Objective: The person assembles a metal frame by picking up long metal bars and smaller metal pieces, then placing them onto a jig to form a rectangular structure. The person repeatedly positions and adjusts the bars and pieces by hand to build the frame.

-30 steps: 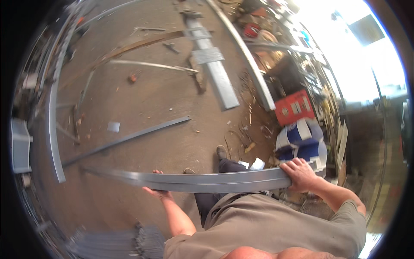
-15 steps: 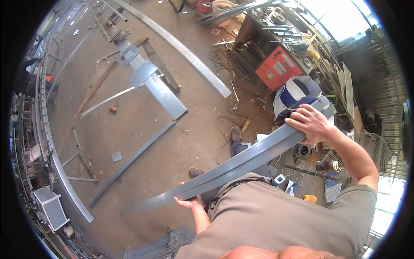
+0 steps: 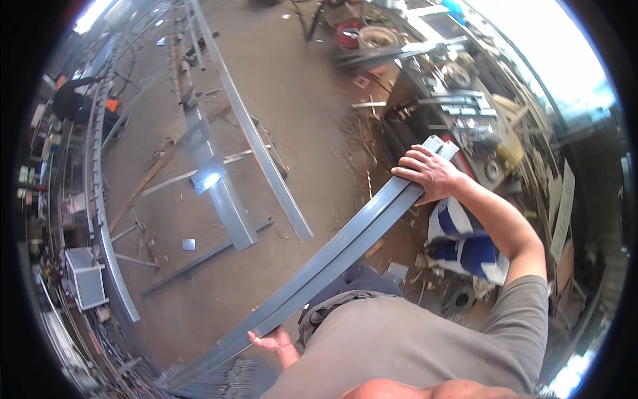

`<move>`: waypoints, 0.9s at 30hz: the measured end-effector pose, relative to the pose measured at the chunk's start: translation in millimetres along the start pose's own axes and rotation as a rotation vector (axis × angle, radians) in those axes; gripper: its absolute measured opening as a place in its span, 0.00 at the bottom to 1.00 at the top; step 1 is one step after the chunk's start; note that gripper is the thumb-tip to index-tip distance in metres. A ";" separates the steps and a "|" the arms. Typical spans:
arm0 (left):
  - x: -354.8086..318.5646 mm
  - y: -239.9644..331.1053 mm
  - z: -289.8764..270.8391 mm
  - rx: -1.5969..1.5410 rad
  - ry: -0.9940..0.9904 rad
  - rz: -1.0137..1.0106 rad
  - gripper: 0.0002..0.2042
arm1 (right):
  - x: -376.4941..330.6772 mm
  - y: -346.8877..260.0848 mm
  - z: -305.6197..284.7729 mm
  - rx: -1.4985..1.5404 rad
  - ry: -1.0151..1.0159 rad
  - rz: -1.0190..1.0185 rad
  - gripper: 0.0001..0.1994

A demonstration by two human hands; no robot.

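Note:
Two long grey square steel tubes [image 3: 332, 258] lie side by side in my hands, slanting across my front from upper right to lower left. My right hand [image 3: 428, 174] wraps over them close to their open right ends. Farther down, my left hand [image 3: 272, 339] supports them from beneath, its palm under the tubes and a fingertip showing on the far side. Their lower left ends reach over a stack of similar grey tubes [image 3: 242, 378] by my left side, and blur hides whether they touch it.
A steel frame with a wide beam [image 3: 229, 216] and a long tube [image 3: 266, 153] stands ahead. At right are a cluttered workbench [image 3: 458, 110], a blue and white sack [image 3: 465, 256] and cables [image 3: 362, 143]. A person [image 3: 70, 100] works at far left beside a long rail [image 3: 109, 259].
My view has turned to the right. The tubes have swung to a steeper slant, their right ends farther forward and their left ends back over the stack. Both hands keep their hold.

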State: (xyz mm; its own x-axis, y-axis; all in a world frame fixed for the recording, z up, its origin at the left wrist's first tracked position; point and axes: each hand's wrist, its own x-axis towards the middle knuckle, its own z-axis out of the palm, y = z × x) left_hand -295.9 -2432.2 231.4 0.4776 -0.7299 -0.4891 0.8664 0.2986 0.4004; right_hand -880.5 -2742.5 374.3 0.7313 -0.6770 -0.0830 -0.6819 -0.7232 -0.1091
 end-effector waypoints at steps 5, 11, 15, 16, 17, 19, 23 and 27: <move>14.9 -51.7 71.8 -0.074 -0.043 0.117 0.38 | 60.8 91.1 13.3 0.017 0.052 -0.030 0.58; 72.2 -136.1 141.2 -0.163 -0.088 0.223 0.37 | 152.2 222.2 7.6 -0.027 0.061 -0.120 0.58; 103.6 -207.0 206.0 -0.233 -0.062 0.213 0.36 | 205.3 321.6 -24.2 -0.048 0.128 -0.194 0.56; 113.6 -220.4 223.6 -0.237 -0.075 0.204 0.36 | 217.7 347.8 -32.9 -0.063 0.151 -0.214 0.56; 120.2 -232.3 239.8 -0.237 -0.074 0.202 0.36 | 229.8 372.2 -40.4 -0.063 0.190 -0.253 0.57; 135.6 -267.5 269.3 -0.275 -0.092 0.236 0.36 | 256.1 418.0 -53.9 -0.060 0.259 -0.305 0.58; 170.8 -326.9 320.4 -0.234 0.029 0.324 0.36 | 315.2 508.4 -62.5 -0.107 0.299 -0.420 0.59; 227.1 -389.7 375.8 -0.164 0.086 0.311 0.34 | 391.7 611.0 -50.0 -0.102 0.208 -0.449 0.59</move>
State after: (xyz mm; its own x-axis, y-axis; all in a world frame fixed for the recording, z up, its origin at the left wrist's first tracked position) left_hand -580.0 -2945.3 255.5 0.7267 -0.5360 -0.4296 0.6860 0.5979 0.4146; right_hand -1011.3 -3456.4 324.6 0.9416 -0.3014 0.1502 -0.3061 -0.9520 0.0090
